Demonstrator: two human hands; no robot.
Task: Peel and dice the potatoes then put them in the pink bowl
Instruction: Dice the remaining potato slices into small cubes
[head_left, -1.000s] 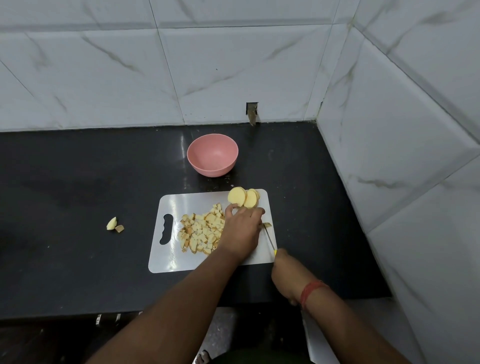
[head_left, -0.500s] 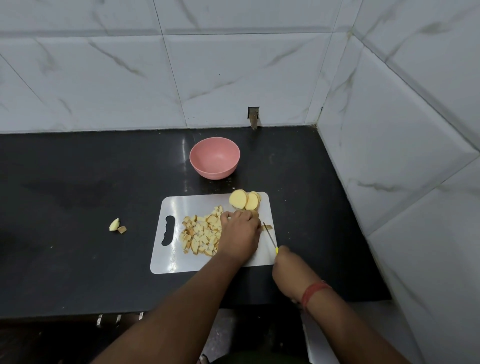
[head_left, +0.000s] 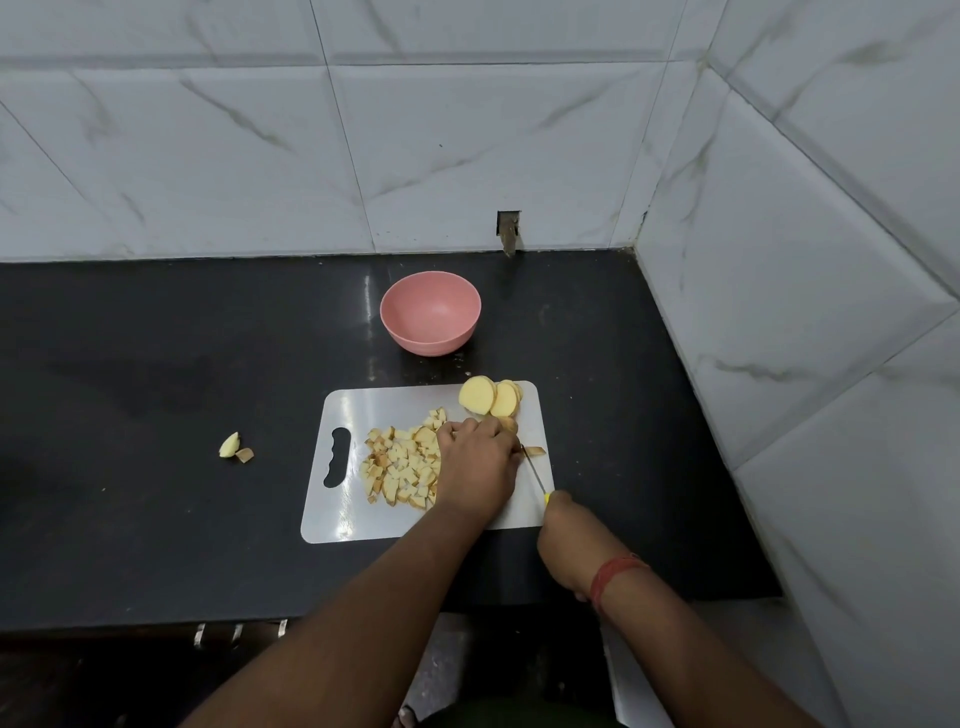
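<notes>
Potato dice (head_left: 402, 470) lay mid-board; slices (head_left: 491, 397) waited at the cutting board's (head_left: 363, 519) far right corner. Left hand (head_left: 478, 470), fingers curled, steadied a piece for the right hand's (head_left: 569, 540) gripped knife (head_left: 535, 475). Pink bowl (head_left: 430, 312) stood empty beyond.

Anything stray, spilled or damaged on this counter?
Two potato scraps lie on the black counter, well left of the cutting board, apart from the diced pile. A gap in the wall tile behind the pink bowl looks broken.
</notes>
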